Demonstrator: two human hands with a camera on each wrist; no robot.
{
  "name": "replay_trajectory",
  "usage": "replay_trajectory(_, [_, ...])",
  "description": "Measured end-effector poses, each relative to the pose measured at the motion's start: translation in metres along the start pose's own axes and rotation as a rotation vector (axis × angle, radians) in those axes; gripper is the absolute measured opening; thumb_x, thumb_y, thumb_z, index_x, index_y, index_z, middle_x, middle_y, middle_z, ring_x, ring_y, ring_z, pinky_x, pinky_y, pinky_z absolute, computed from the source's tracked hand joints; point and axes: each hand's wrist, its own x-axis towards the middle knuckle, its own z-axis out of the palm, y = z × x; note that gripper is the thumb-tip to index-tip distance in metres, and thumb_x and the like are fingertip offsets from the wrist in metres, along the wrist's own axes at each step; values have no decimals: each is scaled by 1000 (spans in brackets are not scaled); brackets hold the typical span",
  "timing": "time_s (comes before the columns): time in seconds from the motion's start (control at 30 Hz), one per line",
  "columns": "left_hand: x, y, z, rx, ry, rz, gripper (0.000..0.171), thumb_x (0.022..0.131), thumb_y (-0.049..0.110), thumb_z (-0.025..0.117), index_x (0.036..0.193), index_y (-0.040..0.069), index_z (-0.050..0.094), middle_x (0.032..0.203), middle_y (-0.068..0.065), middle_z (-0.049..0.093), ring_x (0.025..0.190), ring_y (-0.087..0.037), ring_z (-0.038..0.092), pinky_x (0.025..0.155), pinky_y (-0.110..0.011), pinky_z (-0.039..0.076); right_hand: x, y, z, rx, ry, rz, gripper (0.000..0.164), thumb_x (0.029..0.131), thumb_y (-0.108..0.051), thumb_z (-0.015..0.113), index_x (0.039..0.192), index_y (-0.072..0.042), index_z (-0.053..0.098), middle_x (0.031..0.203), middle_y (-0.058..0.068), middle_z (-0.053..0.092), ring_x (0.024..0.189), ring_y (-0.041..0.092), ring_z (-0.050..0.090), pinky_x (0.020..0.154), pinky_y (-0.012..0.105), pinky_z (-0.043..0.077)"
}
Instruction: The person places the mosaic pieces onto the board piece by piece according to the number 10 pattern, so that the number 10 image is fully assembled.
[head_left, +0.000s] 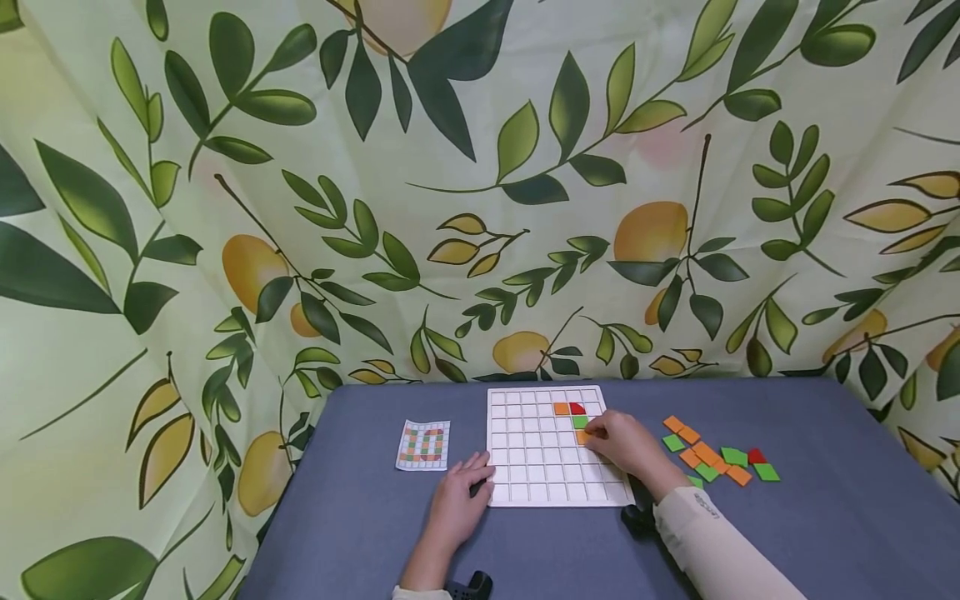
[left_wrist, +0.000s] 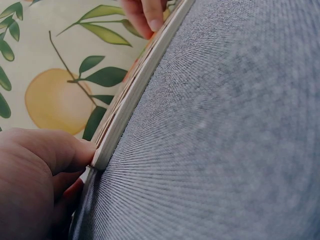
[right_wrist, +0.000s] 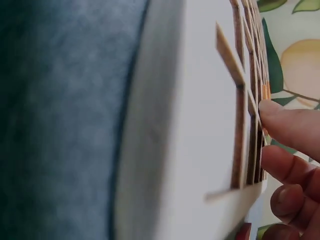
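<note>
A white gridded board (head_left: 525,450) lies on the table. Its upper right cells hold an orange square tile (head_left: 561,409), a red tile (head_left: 577,408) with a curved side and a green tile (head_left: 580,422). Just below these, my right hand (head_left: 626,446) pinches another orange tile (head_left: 582,437) at the grid; in the right wrist view, thumb (right_wrist: 272,107) and forefinger are close to the orange. My left hand (head_left: 459,500) rests against the board's left edge with fingers extended, and in the left wrist view a fingertip (left_wrist: 86,152) touches its corner.
Left of the board lies a small pattern card (head_left: 423,446) with coloured squares. Loose orange, green and red tiles (head_left: 705,454) are scattered to the right, beyond my right wrist. A leaf-and-fruit curtain (head_left: 480,250) hangs behind the blue-grey table (head_left: 360,500).
</note>
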Motion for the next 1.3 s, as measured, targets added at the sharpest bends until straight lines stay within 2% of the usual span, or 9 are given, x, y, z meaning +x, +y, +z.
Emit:
replay_trajectory(0.2, [0,0,-1,-1,-6,2,24,89,7,68,111,4,74,132,-5,65,128,-28,57,115,-51,37,-12,10,-11,94,29,11,27,85,-17,76,109,-5,74,86,3,61,80,19,52,67,30,45])
replay_trajectory(0.43, [1,0,-2,0,-4,4,23,88,7,67,111,4,74,131,-7,65,128,-28,57,115,-51,37,-31,38,-25,148,131,35,31,85,-17,75,113,-3,72,98,9,67,86,22,58,71,36,51])
replay_trajectory(0.57, [1,0,-3,4,-3,5,23,88,7,67,111,4,74,131,-7,65,128,-28,57,115,-50,37,-41,54,-33,122,174,46,33,84,-17,76,113,-1,72,99,12,68,88,25,59,72,38,50])
replay_trajectory(0.7, [0,-1,-3,8,6,15,23,88,5,68,109,3,75,130,-8,66,127,-30,58,114,-52,37,-47,69,-38,87,205,76,34,83,-16,76,111,3,71,90,12,63,82,26,56,67,36,47])
replay_trajectory(0.8, [0,-1,-3,1,4,5,23,88,5,68,110,4,74,130,-8,65,127,-29,58,114,-51,37,-49,77,-40,74,175,144,42,83,-21,76,114,7,67,91,15,61,81,26,53,66,37,48])
replay_trajectory(0.97, [0,-1,-2,-4,-3,-10,24,88,6,67,111,4,74,132,-7,65,129,-28,57,115,-50,36,-49,82,-42,66,119,238,53,84,-27,75,120,10,62,100,22,64,85,29,55,72,46,52])
replay_trajectory(1.17, [0,0,-1,-8,-1,-8,24,88,6,67,111,4,74,131,-8,65,128,-28,57,115,-51,36,-50,79,-40,15,173,231,40,85,-18,73,114,9,66,94,21,62,82,29,56,69,46,51])
replay_trajectory(1.3, [0,1,-1,-11,-2,-11,24,88,6,67,111,4,74,131,-7,65,128,-28,57,115,-51,36,-51,77,-41,-12,182,244,39,86,-16,72,115,10,65,95,23,62,84,32,57,70,49,52])
